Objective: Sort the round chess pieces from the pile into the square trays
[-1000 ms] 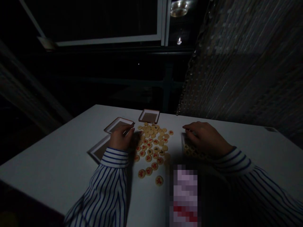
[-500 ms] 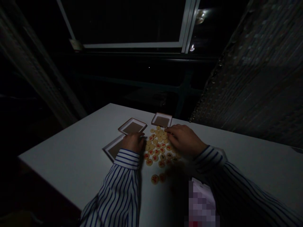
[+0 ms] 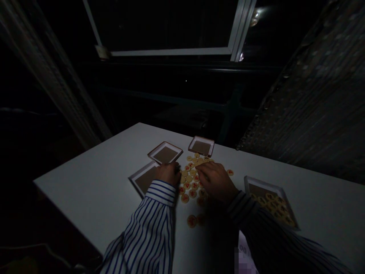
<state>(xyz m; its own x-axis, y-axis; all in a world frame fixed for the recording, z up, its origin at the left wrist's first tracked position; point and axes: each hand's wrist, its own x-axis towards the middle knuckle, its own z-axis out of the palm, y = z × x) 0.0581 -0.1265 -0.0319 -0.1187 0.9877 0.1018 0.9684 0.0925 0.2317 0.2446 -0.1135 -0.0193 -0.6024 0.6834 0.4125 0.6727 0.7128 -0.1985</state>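
Observation:
Many round, pale xiangqi pieces lie in a loose patch on the white table; some show red or dark characters, others look plain. My left hand rests at the patch's left side, its fingers curled in; whatever they hold, if anything, is hidden. Over the upper right of the patch reaches my right hand, palm down. Its fingers are stretched out onto the pieces, thumb apart from the index finger. Shadow darkens the pieces beneath it. Two pieces lie nearer to me, apart from the patch.
Two shallow trays stand beyond the hands. Another tray is partly behind my left hand. A tray at right holds several pieces. One piece lies alone right of my hand. A purple printed item is by my right sleeve.
My right hand has drawn a little nearer and lower over the pieces. The view has shifted, showing the right tray of pieces and a lone piece beside my right hand.

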